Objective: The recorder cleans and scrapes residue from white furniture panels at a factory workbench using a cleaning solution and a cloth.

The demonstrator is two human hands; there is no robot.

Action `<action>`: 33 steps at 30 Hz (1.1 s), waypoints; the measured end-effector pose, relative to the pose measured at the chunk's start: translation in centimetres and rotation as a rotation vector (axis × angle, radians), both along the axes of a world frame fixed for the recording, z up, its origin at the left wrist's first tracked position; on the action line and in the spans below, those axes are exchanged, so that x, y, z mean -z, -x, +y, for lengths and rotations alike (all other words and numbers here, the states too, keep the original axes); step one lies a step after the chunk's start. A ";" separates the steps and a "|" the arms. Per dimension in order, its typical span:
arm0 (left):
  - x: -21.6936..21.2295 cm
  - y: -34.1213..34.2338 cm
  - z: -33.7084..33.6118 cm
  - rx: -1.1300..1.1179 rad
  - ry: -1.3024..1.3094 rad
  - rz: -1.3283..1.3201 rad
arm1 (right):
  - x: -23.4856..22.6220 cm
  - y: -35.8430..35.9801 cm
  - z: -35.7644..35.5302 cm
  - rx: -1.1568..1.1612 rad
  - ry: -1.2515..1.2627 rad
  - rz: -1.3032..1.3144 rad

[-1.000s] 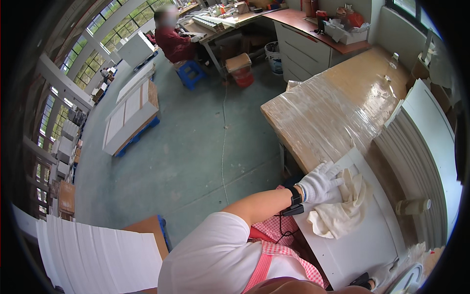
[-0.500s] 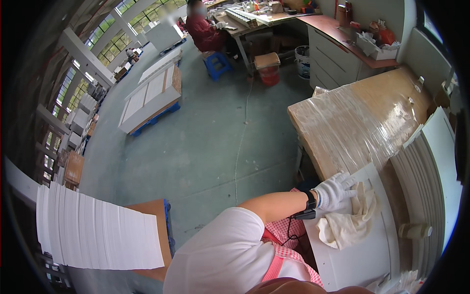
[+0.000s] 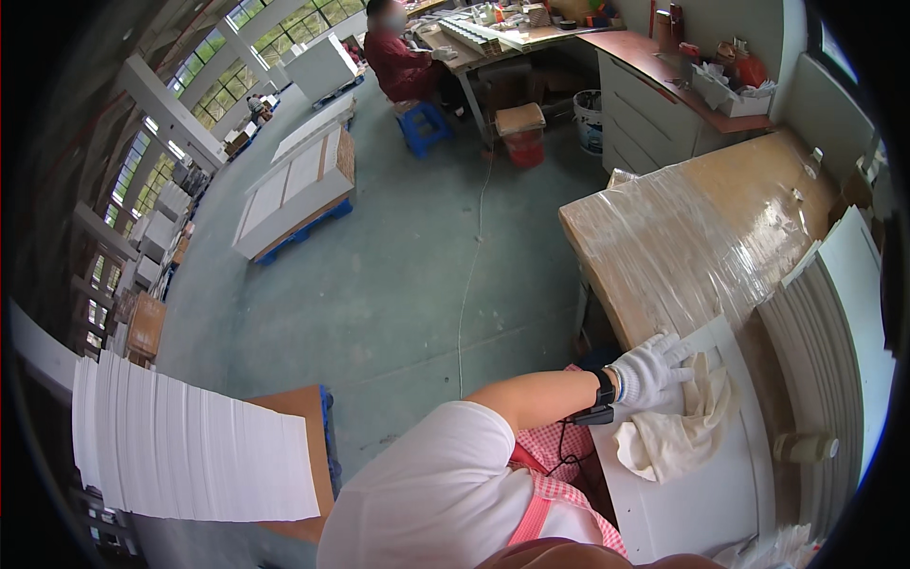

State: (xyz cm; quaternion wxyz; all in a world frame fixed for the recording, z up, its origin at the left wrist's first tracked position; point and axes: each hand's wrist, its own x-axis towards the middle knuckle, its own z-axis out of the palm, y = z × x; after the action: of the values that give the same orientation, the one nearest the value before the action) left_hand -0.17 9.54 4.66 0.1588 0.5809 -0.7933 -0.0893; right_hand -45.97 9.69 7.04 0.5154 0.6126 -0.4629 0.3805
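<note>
My left hand, in a white knitted glove, lies palm down with its fingers stretched out on a flat white panel. Beside and partly against it rests a crumpled cream cloth, which the fingers do not grip. A black band circles the wrist of that arm. No part of my right hand shows.
Beyond the panel lies a brown board stack in clear film. To the right stand packed panels and a small bottle. White sheets stand at left. A seated person works at a far bench.
The whole view has shifted very slightly. My left hand and the cloth keep their places on the panel. The seated person's hand has moved a little at the bench.
</note>
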 end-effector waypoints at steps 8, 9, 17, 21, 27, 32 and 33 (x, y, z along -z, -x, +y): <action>0.1 -0.1 0.1 -0.011 0.051 -0.002 | -0.1 7.5 3.4 0.717 -1.133 -0.991; -0.2 -0.1 0.0 -0.010 0.050 -0.001 | -0.3 6.4 2.9 0.596 -0.997 -0.845; -0.4 -0.1 0.2 0.007 -0.003 0.021 | -0.2 0.8 2.7 0.035 -0.652 -0.476; -0.1 0.1 0.4 -0.014 0.019 0.016 | 0.9 6.7 3.6 0.447 -1.001 -0.861; 0.3 -0.1 -0.3 0.008 0.039 0.027 | 4.8 5.2 0.1 -0.176 -0.216 -0.313; 0.0 -0.6 0.0 -0.002 0.049 0.024 | 2.1 2.6 -0.9 0.140 -0.586 -0.563; -0.2 -0.7 0.3 -0.013 0.049 0.017 | 1.3 2.2 -0.7 0.217 -0.685 -0.621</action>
State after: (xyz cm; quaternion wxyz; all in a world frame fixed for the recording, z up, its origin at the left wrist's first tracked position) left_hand 0.52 9.83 4.91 0.1804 0.5811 -0.7902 -0.0738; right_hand -48.12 8.98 5.71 0.1576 0.5528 -0.7551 0.3152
